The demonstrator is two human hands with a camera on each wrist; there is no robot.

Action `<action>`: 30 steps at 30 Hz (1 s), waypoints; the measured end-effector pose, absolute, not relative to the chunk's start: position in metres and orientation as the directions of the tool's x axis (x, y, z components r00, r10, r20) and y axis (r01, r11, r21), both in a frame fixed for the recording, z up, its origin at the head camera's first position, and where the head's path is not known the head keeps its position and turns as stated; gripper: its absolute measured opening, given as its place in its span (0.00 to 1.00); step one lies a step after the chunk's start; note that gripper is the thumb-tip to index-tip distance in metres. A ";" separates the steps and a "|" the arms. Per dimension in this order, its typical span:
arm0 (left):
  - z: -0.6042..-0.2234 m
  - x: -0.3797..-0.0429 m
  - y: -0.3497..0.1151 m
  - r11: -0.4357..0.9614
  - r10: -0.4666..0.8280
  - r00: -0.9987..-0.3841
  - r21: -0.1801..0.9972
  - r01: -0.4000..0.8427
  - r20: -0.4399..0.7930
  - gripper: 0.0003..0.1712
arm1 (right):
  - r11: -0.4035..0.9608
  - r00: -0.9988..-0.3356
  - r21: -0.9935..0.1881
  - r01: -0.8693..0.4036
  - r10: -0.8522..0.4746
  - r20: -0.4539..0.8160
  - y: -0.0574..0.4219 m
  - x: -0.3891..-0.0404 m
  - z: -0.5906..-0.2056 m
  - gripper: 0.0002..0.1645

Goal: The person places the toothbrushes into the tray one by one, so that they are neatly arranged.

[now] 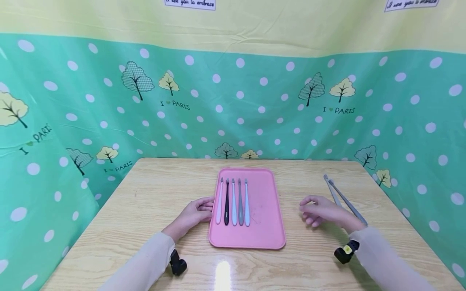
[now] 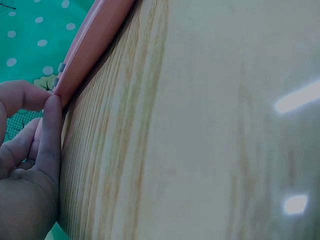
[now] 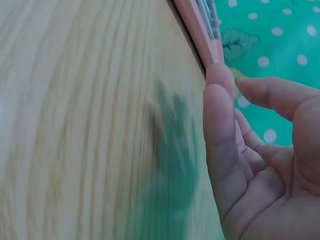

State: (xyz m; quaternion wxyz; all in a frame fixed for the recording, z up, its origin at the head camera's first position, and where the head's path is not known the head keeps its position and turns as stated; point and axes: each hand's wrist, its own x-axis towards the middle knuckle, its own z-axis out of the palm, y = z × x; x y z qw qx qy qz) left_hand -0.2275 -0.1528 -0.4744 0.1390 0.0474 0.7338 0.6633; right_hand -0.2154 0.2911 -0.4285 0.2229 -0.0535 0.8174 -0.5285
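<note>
A pink tray [image 1: 267, 210] lies on the table with several toothbrushes side by side on its left half: a pinkish-white one [image 1: 219, 206], a black one [image 1: 227, 206], a white one [image 1: 234, 204], a grey one [image 1: 240, 206] and a pale blue-white one [image 1: 247, 208]. My left hand [image 1: 194, 212] pinches the tray's left rim between thumb and finger. In the left wrist view, the fingertips meet at the pink tray edge [image 2: 95, 50]. To the right of the tray, my right hand [image 1: 322, 210] hovers over the table, fingers loosely bent, holding nothing.
Two grey toothbrushes [image 1: 349, 202] lie crossed near their heads on the table's right side, partly behind the right hand and forearm. A green and yellow patterned cloth [image 1: 240, 101] hangs behind the wooden table [image 1: 164, 178].
</note>
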 end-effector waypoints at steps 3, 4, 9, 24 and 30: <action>-0.476 -0.228 -0.153 0.111 0.257 -0.956 0.987 -0.114 -0.139 0.36 | 0.434 -0.905 -0.888 0.152 -0.300 -0.302 0.301 -0.214 -0.428 0.29; -0.476 -0.228 -0.153 0.114 0.258 -0.956 0.987 -0.109 -0.136 0.36 | 0.433 -0.908 -0.889 0.151 -0.294 -0.298 0.304 -0.214 -0.428 0.29; -0.477 -0.228 -0.154 0.117 0.255 -0.958 0.987 -0.107 -0.134 0.36 | 0.433 -0.925 -0.887 0.158 -0.250 -0.287 0.318 -0.214 -0.426 0.31; -0.474 -0.226 -0.154 0.116 0.262 -0.956 0.988 -0.106 -0.133 0.36 | 0.432 -0.942 -0.886 0.171 -0.192 -0.276 0.353 -0.210 -0.413 0.37; -0.474 -0.226 -0.154 0.128 0.256 -0.957 0.986 -0.109 -0.139 0.36 | 0.467 -0.952 -0.867 0.176 -0.143 -0.270 0.363 -0.209 -0.415 0.37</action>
